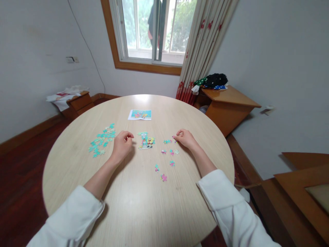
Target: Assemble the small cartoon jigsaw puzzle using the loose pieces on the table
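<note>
In the head view, the right hand [185, 138] pinches a small, flat pink jigsaw piece [173, 137], likely for fine control. Left of that pinch lies the partly joined turquoise-and-yellow puzzle [145, 141]; beyond it, the curled left hand's [123, 142] closure I cannot tell.

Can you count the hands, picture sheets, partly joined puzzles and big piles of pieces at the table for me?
Hands: 2 (left hand, right hand)
Picture sheet: 1
Partly joined puzzle: 1
Big pile of pieces, on the left: 1
Total: 5
</note>
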Demonstrator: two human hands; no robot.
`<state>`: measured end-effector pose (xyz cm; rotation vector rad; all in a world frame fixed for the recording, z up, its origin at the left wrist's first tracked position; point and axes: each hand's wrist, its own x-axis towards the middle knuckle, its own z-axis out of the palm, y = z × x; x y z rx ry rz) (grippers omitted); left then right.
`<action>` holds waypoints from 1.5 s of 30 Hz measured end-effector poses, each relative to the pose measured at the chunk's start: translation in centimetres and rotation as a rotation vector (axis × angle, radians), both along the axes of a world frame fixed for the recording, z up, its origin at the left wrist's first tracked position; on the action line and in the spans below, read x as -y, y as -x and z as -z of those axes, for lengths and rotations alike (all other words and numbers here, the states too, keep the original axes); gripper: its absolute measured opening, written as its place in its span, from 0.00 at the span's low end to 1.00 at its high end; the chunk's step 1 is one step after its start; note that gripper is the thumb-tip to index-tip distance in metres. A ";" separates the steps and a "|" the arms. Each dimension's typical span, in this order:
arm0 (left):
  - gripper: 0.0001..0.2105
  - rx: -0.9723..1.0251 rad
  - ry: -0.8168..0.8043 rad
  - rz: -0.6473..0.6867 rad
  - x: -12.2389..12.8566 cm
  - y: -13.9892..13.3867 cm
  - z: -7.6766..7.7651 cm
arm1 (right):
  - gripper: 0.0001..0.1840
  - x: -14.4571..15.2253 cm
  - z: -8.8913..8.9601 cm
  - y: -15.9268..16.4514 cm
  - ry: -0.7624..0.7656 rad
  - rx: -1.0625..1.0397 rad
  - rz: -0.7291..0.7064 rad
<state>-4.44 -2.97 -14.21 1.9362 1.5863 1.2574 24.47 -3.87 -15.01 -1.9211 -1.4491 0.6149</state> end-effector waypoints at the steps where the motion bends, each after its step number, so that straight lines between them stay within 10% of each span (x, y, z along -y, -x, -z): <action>1: 0.08 -0.003 0.001 0.000 0.0 0.0 0.0 | 0.08 0.0 0.1 -0.1 -0.003 0.002 0.000; 35: 0.08 -0.001 0.004 0.006 0.0 -0.1 0.2 | 0.10 0.0 -0.4 0.1 0.064 0.055 0.058; 45: 0.08 0.001 0.002 0.011 -0.1 -0.1 0.3 | 0.09 1.4 -1.6 -1.5 0.132 -0.291 -0.211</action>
